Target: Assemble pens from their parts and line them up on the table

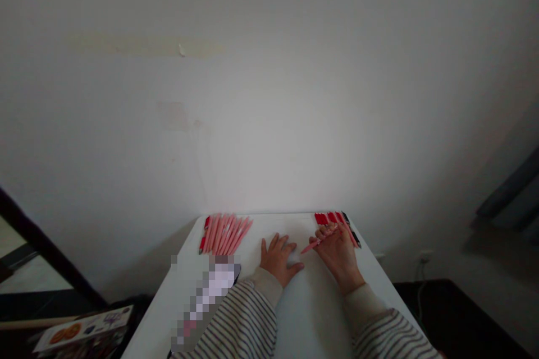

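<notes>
My right hand (339, 255) is closed around a pink pen (310, 246), whose tapered tip points left and down over the white table. Palm down with its fingers spread, my left hand (278, 261) rests on the tabletop and holds nothing. Left of it lies a bundle of pink pens (225, 234), side by side and slightly fanned, with red and dark pieces at its left edge. Beyond my right hand, at the table's back right corner, are several red pieces (322, 219), with pink and black parts beside them. My right hand partly hides that group.
The white table (303, 320) stands against a plain wall (269, 95). A phone-like device (210, 303), its screen blurred out, lies at the table's left side. Lower left is a printed box or booklet (84, 328). A cable (420, 291) hangs from a wall socket at right.
</notes>
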`<action>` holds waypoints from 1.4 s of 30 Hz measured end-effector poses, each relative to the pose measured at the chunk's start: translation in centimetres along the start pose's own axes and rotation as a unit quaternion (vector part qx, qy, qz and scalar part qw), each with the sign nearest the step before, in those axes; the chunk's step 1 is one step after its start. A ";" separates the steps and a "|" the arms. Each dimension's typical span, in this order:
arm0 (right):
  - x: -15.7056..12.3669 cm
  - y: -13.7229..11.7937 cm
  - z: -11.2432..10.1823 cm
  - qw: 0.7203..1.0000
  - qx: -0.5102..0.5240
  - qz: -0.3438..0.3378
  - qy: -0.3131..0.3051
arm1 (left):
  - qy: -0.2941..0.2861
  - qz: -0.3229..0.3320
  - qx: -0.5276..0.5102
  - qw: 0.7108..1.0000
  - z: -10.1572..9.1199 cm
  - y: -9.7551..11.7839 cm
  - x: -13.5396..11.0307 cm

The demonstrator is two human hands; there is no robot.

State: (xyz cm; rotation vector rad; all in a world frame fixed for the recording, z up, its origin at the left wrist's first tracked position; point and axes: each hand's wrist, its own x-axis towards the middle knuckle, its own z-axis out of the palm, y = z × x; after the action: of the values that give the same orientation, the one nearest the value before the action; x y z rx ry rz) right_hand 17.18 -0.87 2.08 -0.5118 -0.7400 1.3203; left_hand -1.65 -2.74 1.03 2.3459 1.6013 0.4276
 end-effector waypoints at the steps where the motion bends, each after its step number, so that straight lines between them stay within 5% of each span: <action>1: 0.0 0.0 0.1 1.000 0.008 0.000 0.003 | 0.001 0.001 0.002 1.000 0.0 0.0 0.0; 18: -0.7 -0.5 1.1 0.982 0.180 0.059 0.017 | -0.002 0.001 0.010 1.000 0.4 -0.2 0.2; 31: -0.6 -0.2 0.7 0.998 0.007 0.026 0.060 | 0.008 -0.012 -0.011 1.000 -0.4 0.3 -0.1; 38: -0.6 0.2 0.3 0.988 -0.115 -0.032 0.097 | 0.115 -0.012 -0.045 0.992 0.2 -0.1 0.5; 42: -0.6 0.1 0.2 0.957 -0.264 -0.094 0.072 | 0.202 0.013 -0.066 0.977 0.5 -0.5 0.8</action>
State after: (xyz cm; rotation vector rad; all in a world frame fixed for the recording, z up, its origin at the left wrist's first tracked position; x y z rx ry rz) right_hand 16.92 -1.48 2.02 -0.9316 -0.9969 0.8891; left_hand -1.62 -1.81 0.46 2.2847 1.6434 1.0394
